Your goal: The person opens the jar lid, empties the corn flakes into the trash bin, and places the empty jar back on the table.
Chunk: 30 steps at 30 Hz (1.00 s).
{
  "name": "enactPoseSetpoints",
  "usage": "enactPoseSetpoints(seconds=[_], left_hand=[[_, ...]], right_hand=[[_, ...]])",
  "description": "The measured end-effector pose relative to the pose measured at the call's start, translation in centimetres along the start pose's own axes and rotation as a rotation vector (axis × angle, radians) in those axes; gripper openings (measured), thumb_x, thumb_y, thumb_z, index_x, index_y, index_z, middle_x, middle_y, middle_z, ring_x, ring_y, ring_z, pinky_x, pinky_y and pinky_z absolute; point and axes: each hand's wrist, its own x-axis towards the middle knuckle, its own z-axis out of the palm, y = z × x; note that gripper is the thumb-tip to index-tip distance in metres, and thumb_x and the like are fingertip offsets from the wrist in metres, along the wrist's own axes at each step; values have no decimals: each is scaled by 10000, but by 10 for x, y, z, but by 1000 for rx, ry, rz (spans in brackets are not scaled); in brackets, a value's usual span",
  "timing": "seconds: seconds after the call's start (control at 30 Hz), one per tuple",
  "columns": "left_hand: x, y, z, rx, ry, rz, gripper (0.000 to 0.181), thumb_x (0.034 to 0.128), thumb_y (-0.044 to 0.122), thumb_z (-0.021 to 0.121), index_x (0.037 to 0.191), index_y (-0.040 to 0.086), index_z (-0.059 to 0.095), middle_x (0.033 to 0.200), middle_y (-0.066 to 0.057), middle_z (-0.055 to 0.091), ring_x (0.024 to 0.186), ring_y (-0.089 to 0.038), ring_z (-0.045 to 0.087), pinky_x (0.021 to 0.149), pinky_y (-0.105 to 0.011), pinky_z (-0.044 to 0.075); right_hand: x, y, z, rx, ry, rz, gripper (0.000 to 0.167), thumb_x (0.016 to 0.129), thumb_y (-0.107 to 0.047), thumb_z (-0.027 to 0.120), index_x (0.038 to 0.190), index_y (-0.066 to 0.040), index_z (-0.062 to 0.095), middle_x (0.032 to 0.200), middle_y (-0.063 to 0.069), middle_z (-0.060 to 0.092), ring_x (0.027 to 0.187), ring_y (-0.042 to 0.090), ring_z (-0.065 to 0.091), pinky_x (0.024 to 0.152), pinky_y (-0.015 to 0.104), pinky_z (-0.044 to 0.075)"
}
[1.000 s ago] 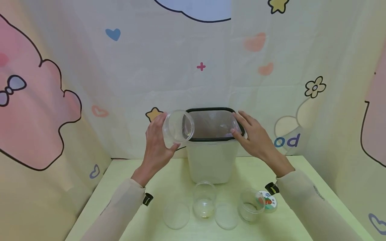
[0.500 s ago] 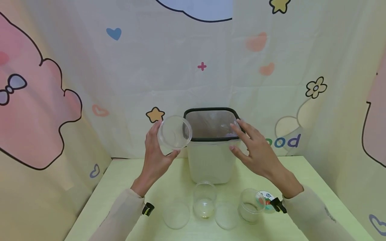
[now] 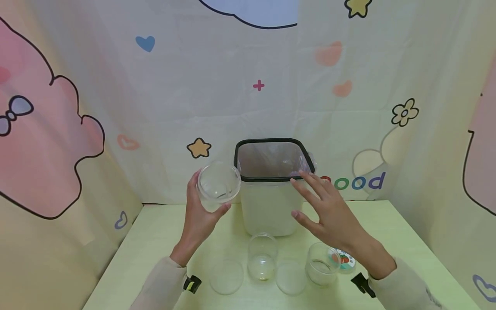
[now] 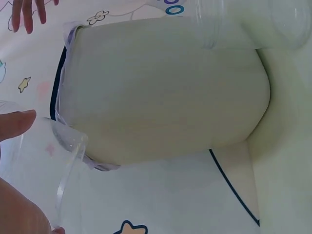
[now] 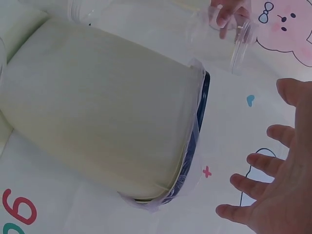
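My left hand (image 3: 199,221) grips a clear plastic cup (image 3: 218,183), tilted with its mouth facing me, just left of the trash bin (image 3: 271,206). In the left wrist view, thumb and fingers wrap the see-through cup (image 4: 41,161). The bin is pale, with a black rim and a clear bag lining it. My right hand (image 3: 335,215) hovers in front of the bin's right side with fingers spread, holding nothing. The right wrist view shows those fingers (image 5: 263,187) apart from the bin (image 5: 97,112).
On the pale table (image 3: 166,241) stand a clear cup (image 3: 262,258) and another clear cup (image 3: 323,265). Two clear round lids (image 3: 226,277) lie flat near the front. A printed round lid (image 3: 346,260) lies behind the right cup. A patterned cloth backdrop (image 3: 174,86) rises behind.
My left hand has drawn the cup down and slightly left, away from the bin's opening. My right hand has come off the bin's right rim and moved down toward me.
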Motion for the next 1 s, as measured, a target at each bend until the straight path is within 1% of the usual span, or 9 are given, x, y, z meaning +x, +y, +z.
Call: enactPoseSetpoints(seconds=[0.13,0.27,0.47,0.53,0.63,0.7,0.87,1.0], left_hand=[[-6,-3,-1,-37,-8,-65,1069,706,163,878,1529,278,205,1519,9,335,1376,-248,371,1124,-597,321],[-10,-7,-2,-58,-7,-113,1062,708,157,874,1525,277,206,1522,6,340,1385,-253,368,1133,-584,311],[-17,-16,-2,-92,-2,-170,1072,703,138,873,1528,256,198,1525,-20,343,1402,-275,356,1144,-574,299],[-19,-19,-2,-104,-1,-184,1079,697,130,875,1529,245,197,1524,-43,346,1401,-294,356,1143,-571,301],[-23,-24,-1,-119,-2,-202,1092,686,114,877,1530,241,195,1528,-56,340,1403,-296,349,1146,-555,305],[-26,-28,0,-126,1,-213,1097,677,99,878,1528,245,201,1534,-62,336,1409,-292,342,1150,-550,305],[-32,-36,3,-130,-6,-241,1100,678,94,879,1530,242,198,1540,-74,326,1415,-299,334,1150,-563,310],[-37,-44,4,-130,-4,-256,1103,677,96,880,1531,243,198,1545,-80,323,1420,-308,330,1148,-570,313]], right_hand=[[-8,-7,1,-11,-34,-2,704,880,-384,683,1508,-240,401,1590,78,336,1441,369,331,1139,607,272],[-16,-15,1,-32,-69,-8,733,863,-425,693,1511,-255,394,1595,77,327,1455,356,309,1177,576,229],[-27,-23,4,-50,-107,-22,767,852,-487,686,1520,-276,373,1617,70,285,1465,363,289,1174,626,197],[-30,-25,5,-50,-116,-23,771,856,-502,678,1525,-291,358,1626,51,267,1469,367,281,1180,625,187],[-36,-27,7,-51,-118,-22,769,859,-512,672,1525,-290,357,1621,56,279,1471,358,282,1189,608,180],[-40,-28,10,-54,-116,-22,759,874,-518,655,1531,-302,342,1621,51,280,1469,350,291,1216,569,141],[-50,-30,17,-62,-101,-47,712,910,-534,603,1531,-303,340,1622,30,280,1459,326,316,1261,418,-20],[-57,-32,20,-69,-99,-73,708,912,-551,592,1526,-291,355,1621,20,283,1456,312,320,1253,360,-76]])
